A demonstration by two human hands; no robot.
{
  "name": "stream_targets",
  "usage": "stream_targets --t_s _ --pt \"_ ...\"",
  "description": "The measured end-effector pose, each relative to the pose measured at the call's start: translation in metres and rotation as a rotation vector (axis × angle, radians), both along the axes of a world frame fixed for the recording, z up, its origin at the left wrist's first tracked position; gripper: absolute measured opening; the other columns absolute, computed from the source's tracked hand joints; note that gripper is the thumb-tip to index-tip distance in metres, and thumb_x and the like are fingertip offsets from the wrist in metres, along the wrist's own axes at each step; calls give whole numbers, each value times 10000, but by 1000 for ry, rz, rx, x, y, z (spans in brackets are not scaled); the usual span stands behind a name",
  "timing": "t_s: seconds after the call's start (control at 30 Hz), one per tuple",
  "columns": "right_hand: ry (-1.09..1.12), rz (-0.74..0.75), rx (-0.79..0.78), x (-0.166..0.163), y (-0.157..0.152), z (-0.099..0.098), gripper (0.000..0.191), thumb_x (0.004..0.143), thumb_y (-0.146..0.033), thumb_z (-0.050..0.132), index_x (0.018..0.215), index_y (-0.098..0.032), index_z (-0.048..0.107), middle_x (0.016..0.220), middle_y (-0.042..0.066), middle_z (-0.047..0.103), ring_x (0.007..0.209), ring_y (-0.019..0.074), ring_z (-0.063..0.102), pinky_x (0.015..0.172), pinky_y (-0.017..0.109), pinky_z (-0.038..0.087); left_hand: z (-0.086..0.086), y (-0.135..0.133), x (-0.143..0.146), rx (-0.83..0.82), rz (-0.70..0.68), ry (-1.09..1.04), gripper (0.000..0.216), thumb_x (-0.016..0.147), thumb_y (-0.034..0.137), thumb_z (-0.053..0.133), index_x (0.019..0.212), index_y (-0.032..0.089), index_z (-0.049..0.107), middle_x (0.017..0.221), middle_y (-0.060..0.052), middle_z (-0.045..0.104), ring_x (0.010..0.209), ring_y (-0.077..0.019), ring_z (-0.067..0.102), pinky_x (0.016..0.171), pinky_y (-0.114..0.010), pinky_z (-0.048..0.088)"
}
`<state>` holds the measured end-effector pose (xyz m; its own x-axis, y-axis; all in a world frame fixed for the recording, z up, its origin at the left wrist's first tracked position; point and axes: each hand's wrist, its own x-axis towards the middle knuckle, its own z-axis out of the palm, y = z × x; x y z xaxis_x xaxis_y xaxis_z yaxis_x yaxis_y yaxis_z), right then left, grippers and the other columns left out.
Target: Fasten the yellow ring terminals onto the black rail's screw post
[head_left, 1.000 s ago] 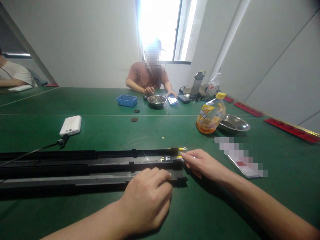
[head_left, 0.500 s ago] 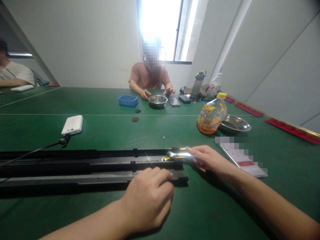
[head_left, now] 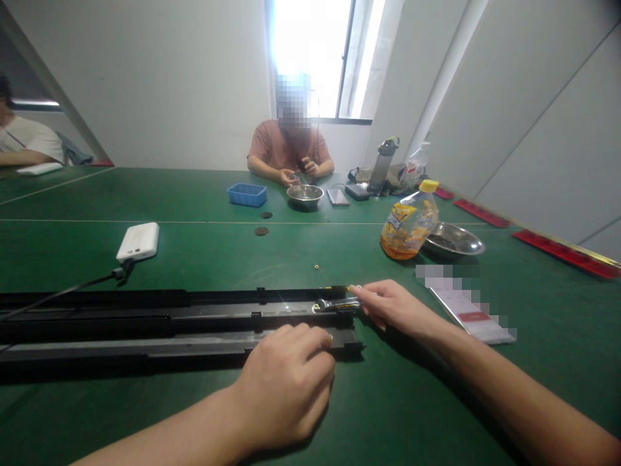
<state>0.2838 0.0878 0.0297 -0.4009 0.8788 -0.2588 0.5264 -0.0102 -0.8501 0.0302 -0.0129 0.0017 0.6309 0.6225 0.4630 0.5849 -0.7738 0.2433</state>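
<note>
A long black rail assembly (head_left: 160,320) lies across the green table (head_left: 194,259) in front of me. My left hand (head_left: 286,385) rests on its near edge close to the right end, fingers curled down on the rail. My right hand (head_left: 395,307) pinches a small metal wrench (head_left: 334,303) whose head sits on a brass nut on the rail's right end. A loose small brass washer (head_left: 316,265) lies on the table beyond the rail.
A white power bank (head_left: 138,242) with a cable lies at left. An orange drink bottle (head_left: 409,223) and a steel bowl (head_left: 453,241) stand at right, a paper sheet (head_left: 473,317) beside my right wrist. Across the table a person sits by a blue tray (head_left: 246,194) and another steel bowl (head_left: 305,193).
My right hand brought the wrench onto the nut at the rail's end and swung its handle slightly. My left hand has stayed put. The person opposite lifted both hands.
</note>
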Motion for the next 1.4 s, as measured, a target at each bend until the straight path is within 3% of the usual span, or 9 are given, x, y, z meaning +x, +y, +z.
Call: stream_targets --t_s 0.27,0.87,1.4 --pt "-54 53 28 1 -2 4 692 904 -857 550 642 -219 502 525 -26 465 493 126 392 500 280 272 0 0 -1 1 0 1 95 940 198 594 988 196 676 1135 -74 692 880 -234 603 731 -398 485" --pt "-32 21 -30 10 -3 4 672 872 -838 624 638 -222 493 519 -43 457 502 120 381 504 278 279 0 0 -1 -7 -7 3 99 938 197 603 1000 193 680 1143 -74 684 885 -240 598 734 -414 505" --pt "-43 -26 19 4 -4 -4 684 928 -821 557 608 -218 511 489 -21 503 476 131 442 506 274 308 -1 0 -1 -2 -2 -1 99 945 202 593 994 196 678 1130 -73 688 882 -240 601 737 -416 504"
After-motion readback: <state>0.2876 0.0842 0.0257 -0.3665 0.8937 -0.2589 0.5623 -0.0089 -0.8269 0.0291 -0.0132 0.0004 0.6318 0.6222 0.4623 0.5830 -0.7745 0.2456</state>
